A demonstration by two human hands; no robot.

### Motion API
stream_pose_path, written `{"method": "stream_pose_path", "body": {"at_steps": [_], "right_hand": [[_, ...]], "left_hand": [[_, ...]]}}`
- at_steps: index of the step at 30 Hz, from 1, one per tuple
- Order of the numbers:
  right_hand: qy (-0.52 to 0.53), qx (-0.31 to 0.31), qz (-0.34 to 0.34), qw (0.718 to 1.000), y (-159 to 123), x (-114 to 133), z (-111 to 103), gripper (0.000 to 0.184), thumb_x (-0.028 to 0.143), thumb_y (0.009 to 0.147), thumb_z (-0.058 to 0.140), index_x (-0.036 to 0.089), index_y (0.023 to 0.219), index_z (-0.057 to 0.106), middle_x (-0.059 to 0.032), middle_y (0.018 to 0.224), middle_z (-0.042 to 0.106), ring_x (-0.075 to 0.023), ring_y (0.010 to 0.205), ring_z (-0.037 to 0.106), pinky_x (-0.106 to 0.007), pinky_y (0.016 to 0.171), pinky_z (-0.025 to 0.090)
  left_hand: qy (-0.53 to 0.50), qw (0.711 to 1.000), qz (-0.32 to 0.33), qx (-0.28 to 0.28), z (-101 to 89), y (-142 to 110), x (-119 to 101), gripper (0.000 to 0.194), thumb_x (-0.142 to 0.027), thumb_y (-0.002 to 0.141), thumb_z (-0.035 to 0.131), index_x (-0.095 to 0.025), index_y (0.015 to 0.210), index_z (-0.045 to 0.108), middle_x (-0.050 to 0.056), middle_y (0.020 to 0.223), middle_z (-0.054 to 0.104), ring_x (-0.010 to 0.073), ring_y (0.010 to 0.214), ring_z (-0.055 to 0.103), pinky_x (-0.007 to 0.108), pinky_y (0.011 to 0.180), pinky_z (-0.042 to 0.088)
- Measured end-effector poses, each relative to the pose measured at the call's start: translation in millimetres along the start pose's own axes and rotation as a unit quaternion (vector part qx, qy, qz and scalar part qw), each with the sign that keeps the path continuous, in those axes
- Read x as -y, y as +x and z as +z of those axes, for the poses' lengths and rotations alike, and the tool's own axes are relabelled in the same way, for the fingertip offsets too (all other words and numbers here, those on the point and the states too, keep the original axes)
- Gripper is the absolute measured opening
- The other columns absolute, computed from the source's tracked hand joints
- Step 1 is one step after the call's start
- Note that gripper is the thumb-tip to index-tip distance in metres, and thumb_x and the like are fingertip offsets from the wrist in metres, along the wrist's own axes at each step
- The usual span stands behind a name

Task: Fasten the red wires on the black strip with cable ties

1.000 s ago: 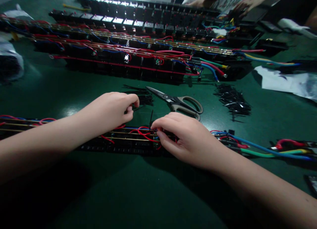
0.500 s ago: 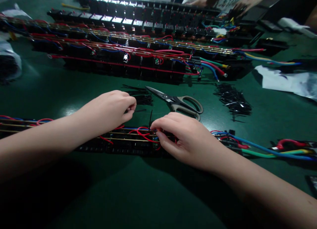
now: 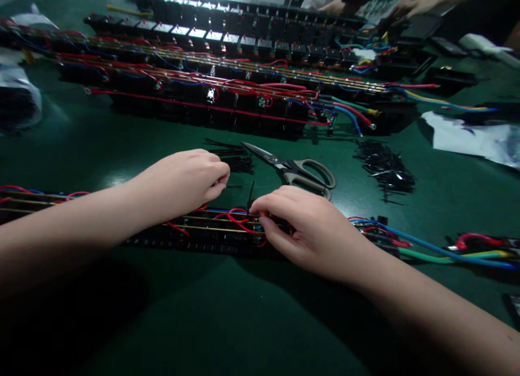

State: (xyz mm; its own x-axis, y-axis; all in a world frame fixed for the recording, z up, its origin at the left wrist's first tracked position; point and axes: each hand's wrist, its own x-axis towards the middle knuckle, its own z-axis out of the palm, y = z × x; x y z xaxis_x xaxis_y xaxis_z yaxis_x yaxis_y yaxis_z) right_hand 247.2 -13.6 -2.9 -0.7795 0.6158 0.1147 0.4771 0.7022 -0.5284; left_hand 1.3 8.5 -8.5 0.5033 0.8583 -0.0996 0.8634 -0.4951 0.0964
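My right hand pinches at a wired strip of black blocks with brass-coloured rods and red and blue wires. Between its thumb and index finger is the lower end of a black cable tie, whose tail stands upright; the fingertips partly hide the spot. My left hand is closed above the strip, fingers curled in; whatever it holds is hidden. A thin black piece lies just right of its fingertips. Behind the hands are scissors with grey handles and a small bunch of black cable ties.
A larger pile of cable ties lies to the right, near white plastic. Several similar wired strips fill the back of the green table. At far left is a bag. Another person's hand is at the top right.
The whole view has shifted slightly, moving everything a little to the right. Both hands keep nearly the same pose over the strip.
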Motion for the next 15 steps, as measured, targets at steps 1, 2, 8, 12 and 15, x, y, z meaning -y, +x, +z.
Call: {"method": "stream_pose_path", "body": {"at_steps": [1,2,8,12,15], "right_hand": [[0.000,-0.001,0.000,1.000,0.3,-0.4,-0.1,0.020,0.014,0.096,0.054,0.015,0.104,0.072,-0.0067,0.092,0.074,-0.0195,0.084,0.064,-0.030,0.072,0.043],[-0.001,-0.001,-0.001,1.000,0.6,-0.7,-0.2,0.020,0.014,0.096,0.054,0.015,0.104,0.072,-0.0068,0.092,0.074,-0.0196,0.085,0.064,-0.030,0.072,0.043],[-0.003,0.000,0.002,1.000,1.0,-0.4,-0.1,0.019,0.014,0.096,0.054,0.016,0.103,0.072,-0.0066,0.093,0.075,-0.0196,0.085,0.064,-0.030,0.073,0.044],[0.000,0.003,0.005,1.000,0.5,0.1,-0.1,0.020,0.014,0.096,0.053,0.017,0.103,0.072,-0.0065,0.093,0.075,-0.0195,0.085,0.064,-0.030,0.073,0.044],[-0.001,0.004,0.005,1.000,0.6,-0.4,-0.2,0.020,0.015,0.097,0.053,0.017,0.103,0.072,-0.0063,0.093,0.075,-0.0196,0.085,0.064,-0.030,0.073,0.044]], "left_hand": [[0.001,1.000,0.004,0.007,-0.3,0.4,-0.2,0.028,-0.031,0.094,0.044,-0.019,0.087,0.069,0.007,0.094,0.074,0.0245,0.089,0.068,0.037,0.087,0.052],[0.000,1.000,0.007,0.011,-0.3,0.7,-0.3,0.028,-0.030,0.093,0.044,-0.019,0.087,0.068,0.007,0.093,0.074,0.0243,0.089,0.068,0.037,0.087,0.052],[-0.009,0.999,-0.004,-0.034,3.7,-1.6,-1.1,0.017,-0.026,0.089,0.047,-0.020,0.081,0.060,0.005,0.086,0.069,0.0221,0.081,0.064,0.036,0.082,0.051],[-0.018,0.999,-0.004,-0.042,5.5,-3.2,-0.6,0.018,-0.027,0.090,0.046,-0.019,0.083,0.061,0.006,0.088,0.069,0.0233,0.083,0.064,0.038,0.083,0.052],[-0.035,0.999,-0.005,-0.026,5.5,-2.9,0.2,0.025,-0.031,0.093,0.044,-0.019,0.087,0.065,0.007,0.092,0.071,0.0247,0.086,0.066,0.039,0.083,0.052]]}}
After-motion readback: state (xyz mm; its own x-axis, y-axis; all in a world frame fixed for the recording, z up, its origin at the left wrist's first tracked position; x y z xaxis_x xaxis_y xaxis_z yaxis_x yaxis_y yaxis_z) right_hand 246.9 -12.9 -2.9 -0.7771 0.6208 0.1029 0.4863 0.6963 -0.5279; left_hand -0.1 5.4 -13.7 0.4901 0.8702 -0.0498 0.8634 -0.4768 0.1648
